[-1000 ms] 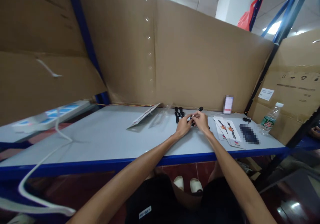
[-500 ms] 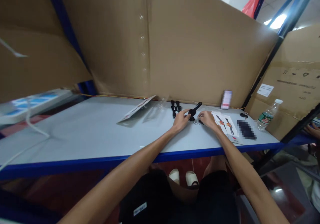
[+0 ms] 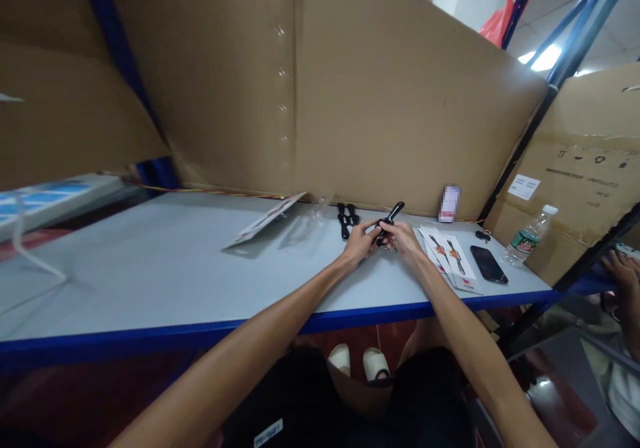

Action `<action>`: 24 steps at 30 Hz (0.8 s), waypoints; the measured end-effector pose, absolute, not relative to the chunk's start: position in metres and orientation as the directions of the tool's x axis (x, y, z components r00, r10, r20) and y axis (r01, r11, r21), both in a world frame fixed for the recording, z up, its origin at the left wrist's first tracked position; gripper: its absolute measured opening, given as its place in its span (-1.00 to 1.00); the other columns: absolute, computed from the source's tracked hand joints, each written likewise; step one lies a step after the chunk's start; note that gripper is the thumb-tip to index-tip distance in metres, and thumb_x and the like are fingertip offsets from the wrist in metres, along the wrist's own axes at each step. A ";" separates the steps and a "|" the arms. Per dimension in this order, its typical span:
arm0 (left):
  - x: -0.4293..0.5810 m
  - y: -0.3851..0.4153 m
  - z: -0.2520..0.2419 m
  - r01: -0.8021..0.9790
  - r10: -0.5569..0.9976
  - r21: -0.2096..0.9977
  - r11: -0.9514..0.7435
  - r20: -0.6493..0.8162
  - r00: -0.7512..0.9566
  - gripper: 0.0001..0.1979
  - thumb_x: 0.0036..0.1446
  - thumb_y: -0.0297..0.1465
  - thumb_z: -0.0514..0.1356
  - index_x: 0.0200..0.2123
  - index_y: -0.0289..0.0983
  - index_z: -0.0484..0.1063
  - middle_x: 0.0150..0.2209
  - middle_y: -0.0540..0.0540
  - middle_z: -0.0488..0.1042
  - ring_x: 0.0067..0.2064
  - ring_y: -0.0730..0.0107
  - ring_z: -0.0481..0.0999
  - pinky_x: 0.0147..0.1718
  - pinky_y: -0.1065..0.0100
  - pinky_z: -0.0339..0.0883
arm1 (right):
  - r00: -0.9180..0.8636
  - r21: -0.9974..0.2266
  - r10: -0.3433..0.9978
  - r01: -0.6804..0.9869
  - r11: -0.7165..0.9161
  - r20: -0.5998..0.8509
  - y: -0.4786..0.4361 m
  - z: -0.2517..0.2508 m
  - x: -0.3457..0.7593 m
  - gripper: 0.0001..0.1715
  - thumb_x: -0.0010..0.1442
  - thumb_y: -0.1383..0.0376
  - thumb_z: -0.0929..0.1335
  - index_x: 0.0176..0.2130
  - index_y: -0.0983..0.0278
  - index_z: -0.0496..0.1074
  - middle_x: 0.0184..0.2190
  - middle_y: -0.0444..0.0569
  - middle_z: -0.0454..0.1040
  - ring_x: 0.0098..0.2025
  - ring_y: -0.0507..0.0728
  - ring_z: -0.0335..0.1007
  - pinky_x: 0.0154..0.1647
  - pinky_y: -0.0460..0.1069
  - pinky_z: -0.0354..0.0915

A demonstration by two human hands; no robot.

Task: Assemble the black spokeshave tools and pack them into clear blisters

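Note:
A black-handled tool (image 3: 395, 212) is held between both hands above the table, its handle pointing up and right. My left hand (image 3: 361, 243) is closed on its left side. The fingers of my right hand (image 3: 401, 237) are closed on the same tool from the right. Small metallic pieces lie just under the hands, too small to make out. Behind my left hand are more black tools (image 3: 345, 228), side by side on the grey table (image 3: 165, 261). Printed cards (image 3: 455, 261) with pictures of a black-handled tool lie right of my right hand.
A dark phone (image 3: 489, 265), black keys (image 3: 483, 235) and a water bottle (image 3: 527, 238) are at the right. Clear plastic packaging (image 3: 305, 225) and a tilted card (image 3: 263, 223) lie left of the hands. Cardboard (image 3: 375, 101) walls the back. Another person's hand (image 3: 620, 268) shows far right.
My right hand has moved left and up from the table onto the tool. My left hand stays on it. The camera view has shifted slightly.

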State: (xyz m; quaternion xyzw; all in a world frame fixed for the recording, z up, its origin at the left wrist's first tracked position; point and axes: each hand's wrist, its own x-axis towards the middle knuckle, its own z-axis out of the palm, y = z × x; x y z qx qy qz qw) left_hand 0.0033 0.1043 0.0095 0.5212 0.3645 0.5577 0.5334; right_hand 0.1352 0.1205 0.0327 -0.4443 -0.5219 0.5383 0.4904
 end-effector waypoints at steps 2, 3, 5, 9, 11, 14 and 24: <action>0.003 0.106 0.010 -0.241 0.976 0.958 -0.156 0.188 0.113 -0.57 0.22 -0.38 0.21 0.13 -0.39 0.45 -0.73 0.15 0.20 -0.75 0.59 0.08 -0.76 0.54 -0.14 | -0.117 -0.998 0.993 -0.067 0.020 0.028 0.120 0.032 0.136 -0.70 0.24 0.15 0.45 -0.35 0.34 0.44 -0.58 -0.09 0.50 -0.63 -0.02 0.33 -0.72 -0.18 0.17; 0.003 0.107 0.010 -0.259 0.977 0.954 -0.150 0.184 0.112 -0.60 0.22 -0.37 0.21 0.10 -0.38 0.45 -0.73 0.16 0.19 -0.75 0.60 0.07 -0.76 0.54 -0.14 | -0.121 -0.997 0.992 -0.072 0.016 0.024 0.120 0.032 0.136 -0.71 0.28 0.14 0.42 -0.33 0.33 0.44 -0.56 -0.08 0.51 -0.62 -0.01 0.36 -0.71 -0.17 0.19; 0.002 0.108 0.011 -0.292 0.979 0.947 -0.135 0.172 0.105 -0.65 0.22 -0.35 0.20 0.04 -0.36 0.46 -0.71 0.17 0.18 -0.74 0.61 0.05 -0.76 0.54 -0.16 | -0.142 -0.996 0.989 -0.087 0.021 0.033 0.118 0.032 0.138 -0.72 0.31 0.14 0.39 -0.30 0.32 0.43 -0.53 -0.07 0.54 -0.59 0.00 0.40 -0.68 -0.17 0.22; 0.001 0.107 0.010 -0.316 0.975 0.938 -0.144 0.189 0.114 -0.77 0.22 -0.29 0.19 -0.13 -0.32 0.45 -0.69 0.15 0.20 -0.74 0.61 0.04 -0.76 0.54 -0.17 | -0.174 -0.994 0.982 -0.093 0.058 0.074 0.117 0.030 0.142 -0.76 0.29 0.19 0.40 -0.32 0.31 0.42 -0.51 -0.07 0.55 -0.56 0.00 0.43 -0.66 -0.18 0.25; 0.001 0.108 0.008 -0.317 0.974 0.938 -0.144 0.190 0.120 -0.79 0.22 -0.26 0.19 -0.20 -0.30 0.42 -0.69 0.16 0.20 -0.74 0.62 0.04 -0.76 0.54 -0.17 | -0.171 -0.994 0.982 -0.087 0.070 0.084 0.117 0.028 0.143 -0.76 0.28 0.20 0.40 -0.35 0.31 0.41 -0.52 -0.07 0.54 -0.57 0.00 0.42 -0.66 -0.18 0.25; -0.002 0.112 0.006 -0.309 0.986 0.943 -0.122 0.151 0.073 -0.78 0.23 -0.23 0.19 -0.32 -0.26 0.35 -0.73 0.19 0.12 -0.75 0.61 0.03 -0.75 0.53 -0.18 | -0.158 -0.995 0.984 -0.062 0.077 0.086 0.118 0.025 0.144 -0.76 0.25 0.20 0.41 -0.38 0.30 0.39 -0.52 -0.07 0.54 -0.58 0.00 0.40 -0.66 -0.18 0.24; -0.014 0.123 0.002 -0.226 0.992 0.966 -0.126 0.119 -0.042 -0.73 0.23 -0.16 0.17 -0.34 -0.24 0.28 -0.74 0.22 0.09 -0.75 0.60 0.04 -0.73 0.50 -0.24 | 0.148 -0.881 0.951 0.436 0.185 0.273 0.146 0.037 0.189 -0.86 0.21 0.32 0.34 -0.35 0.32 0.48 -0.57 -0.09 0.53 -0.61 -0.03 0.32 -0.62 -0.20 0.15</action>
